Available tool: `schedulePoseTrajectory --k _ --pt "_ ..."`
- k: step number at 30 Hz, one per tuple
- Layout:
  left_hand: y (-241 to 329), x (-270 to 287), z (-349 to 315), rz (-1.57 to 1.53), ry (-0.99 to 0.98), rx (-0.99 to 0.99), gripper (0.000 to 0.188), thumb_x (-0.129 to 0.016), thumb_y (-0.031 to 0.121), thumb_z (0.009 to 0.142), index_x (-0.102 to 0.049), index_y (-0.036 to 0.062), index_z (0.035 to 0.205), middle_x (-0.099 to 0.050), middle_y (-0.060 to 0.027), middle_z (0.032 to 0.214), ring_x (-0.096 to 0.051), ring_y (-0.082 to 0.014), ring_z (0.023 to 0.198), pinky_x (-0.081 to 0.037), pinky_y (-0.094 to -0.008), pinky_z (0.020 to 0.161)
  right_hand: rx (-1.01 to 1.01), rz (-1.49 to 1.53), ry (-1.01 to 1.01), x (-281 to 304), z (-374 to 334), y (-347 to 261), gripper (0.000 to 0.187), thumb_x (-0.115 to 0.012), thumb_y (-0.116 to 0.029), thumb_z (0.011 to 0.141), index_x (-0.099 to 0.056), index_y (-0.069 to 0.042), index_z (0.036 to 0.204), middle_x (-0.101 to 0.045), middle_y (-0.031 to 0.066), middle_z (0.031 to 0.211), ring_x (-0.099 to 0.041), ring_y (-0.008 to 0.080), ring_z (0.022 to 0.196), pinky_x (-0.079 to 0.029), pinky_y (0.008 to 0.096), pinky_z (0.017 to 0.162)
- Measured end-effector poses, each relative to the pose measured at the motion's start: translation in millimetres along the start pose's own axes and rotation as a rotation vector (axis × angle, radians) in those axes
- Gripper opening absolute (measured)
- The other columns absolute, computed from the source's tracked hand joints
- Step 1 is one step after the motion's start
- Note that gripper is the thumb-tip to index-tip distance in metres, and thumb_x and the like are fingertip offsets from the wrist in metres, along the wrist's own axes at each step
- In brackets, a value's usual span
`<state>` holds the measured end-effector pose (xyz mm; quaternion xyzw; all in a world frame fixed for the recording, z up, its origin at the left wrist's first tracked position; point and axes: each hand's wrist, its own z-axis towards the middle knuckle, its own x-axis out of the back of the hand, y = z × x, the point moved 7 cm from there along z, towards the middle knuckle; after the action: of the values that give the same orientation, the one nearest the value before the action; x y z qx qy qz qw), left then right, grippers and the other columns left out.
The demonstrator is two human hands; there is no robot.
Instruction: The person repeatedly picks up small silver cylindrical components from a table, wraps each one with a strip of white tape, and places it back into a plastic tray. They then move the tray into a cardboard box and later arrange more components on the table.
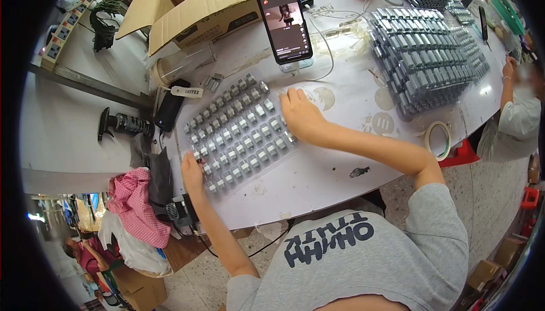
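From the head camera, a clear plastic blister tray (241, 135) filled with rows of small grey metal parts lay tilted on the white worktable (335, 169), close to its near edge. The left hand (192, 170) gripped the tray's near-left corner, fingers curled over the rim with the thumb beside it. The right hand (299, 115) lay on the tray's far-right edge, fingers spread and bent down onto the parts rather than clenched; whether it pinched 1 of them could not be told. Just beyond the tray, a black smartphone (286, 24) with a lit screen leaned upright on a clear stand, and an open brown cardboard box (193, 7) sat to its left. Stacks of filled trays of the same grey parts (423, 61) stood well apart on the right, with a roll of pale tape (439, 139) near the table's edge. Another person's arm in a white sleeve (514, 120) rested at the far right.
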<state>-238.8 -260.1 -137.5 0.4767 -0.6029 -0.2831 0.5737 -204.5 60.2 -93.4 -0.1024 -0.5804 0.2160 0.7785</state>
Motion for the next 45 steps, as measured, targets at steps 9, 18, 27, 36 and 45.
schedulePoseTrajectory --k 9,18,27,36,45 --pt "1.0 -7.4 10.0 -0.042 -0.028 -0.072 0.031 -0.035 0.026 0.092 -0.051 0.0043 0.077 -0.049 0.0000 0.059 -0.037 -0.0041 0.044 -0.029 -0.0199 0.041 -0.412 0.398 -0.123 -23.4 47.7 39.9 0.027 -0.047 -0.016 0.079 -0.047 0.010 0.086 -0.057 0.0269 0.079 -0.056 0.0408 0.074 -0.044 0.0458 0.068" --pt "8.6 -1.4 -24.5 0.047 0.119 0.128 0.033 -0.032 0.025 0.094 -0.052 0.0002 0.082 -0.050 -0.0016 0.065 -0.044 -0.0072 0.055 -0.036 -0.0203 0.050 -0.318 0.422 -0.363 -16.4 29.4 10.7 0.015 -0.040 -0.015 0.087 -0.035 -0.002 0.092 -0.054 0.0218 0.066 -0.052 0.0427 0.064 -0.039 0.0486 0.057" --pt "18.6 9.9 -32.9 0.201 0.142 0.127 0.032 -0.034 0.025 0.093 -0.051 0.0006 0.081 -0.046 -0.0012 0.063 -0.045 -0.0100 0.054 -0.038 -0.0252 0.050 -0.455 0.702 -0.371 -4.2 46.0 -7.6 0.009 -0.041 -0.011 0.089 -0.039 -0.002 0.090 -0.050 0.0148 0.069 -0.054 0.0265 0.059 -0.041 0.0344 0.054" --pt "76.2 8.2 -30.1 0.243 0.144 0.015 0.030 -0.033 0.022 0.092 -0.050 -0.0020 0.087 -0.054 -0.0171 0.069 -0.056 -0.0244 0.060 -0.042 -0.0339 0.053 -0.449 0.780 -0.287 9.0 56.4 -13.0 0.010 -0.043 -0.011 0.088 -0.043 -0.001 0.089 -0.053 0.0141 0.068 -0.055 0.0249 0.058 -0.042 0.0342 0.053" --pt "157.0 47.9 -40.0 0.223 0.179 -0.104 0.027 -0.034 0.018 0.092 -0.047 -0.0028 0.081 -0.048 -0.0138 0.060 -0.049 -0.0200 0.052 -0.039 -0.0316 0.050 -0.405 0.858 -0.281 69.8 84.0 -39.4 0.009 -0.043 -0.010 0.088 -0.042 -0.002 0.087 -0.050 0.0111 0.066 -0.052 0.0191 0.055 -0.041 0.0300 0.051"
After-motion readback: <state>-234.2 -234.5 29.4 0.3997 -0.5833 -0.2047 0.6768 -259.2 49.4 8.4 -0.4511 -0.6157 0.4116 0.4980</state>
